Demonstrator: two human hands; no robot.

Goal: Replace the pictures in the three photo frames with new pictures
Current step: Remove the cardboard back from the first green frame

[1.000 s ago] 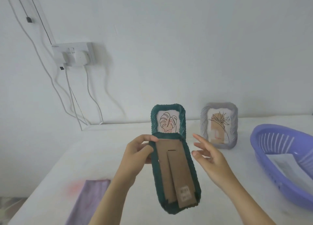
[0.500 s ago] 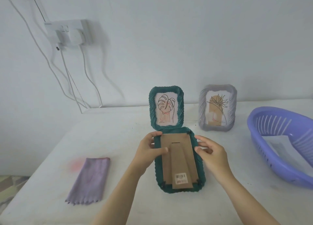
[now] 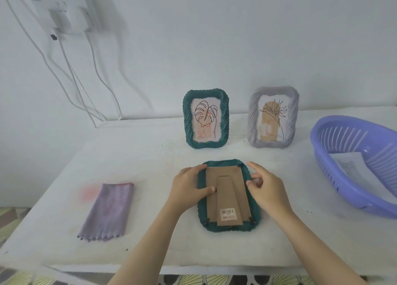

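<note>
A dark green photo frame [image 3: 233, 229] lies face down on the white table, its brown cardboard back [image 3: 225, 190] and folded stand facing up. My left hand [image 3: 189, 188] holds the frame's left edge, thumb on the cardboard. At the frame's right edge my right hand [image 3: 266, 190] has its fingers curled and the thumb against the rim. Behind them a second green frame [image 3: 205, 118] with a leaf drawing stands upright. To its right stands a grey frame [image 3: 272, 117] with a plant drawing.
A purple slotted basket [image 3: 343, 138] at the right holds white paper sheets [image 3: 352, 164]. A folded purple cloth [image 3: 107, 209] lies at the left. A wall socket [image 3: 68, 14] with hanging cables is at the upper left. The table's front edge runs just below the frame.
The face-down green frame, held up in the air a second ago, has come down flat onto the table. My right hand has closed in on its right edge.
</note>
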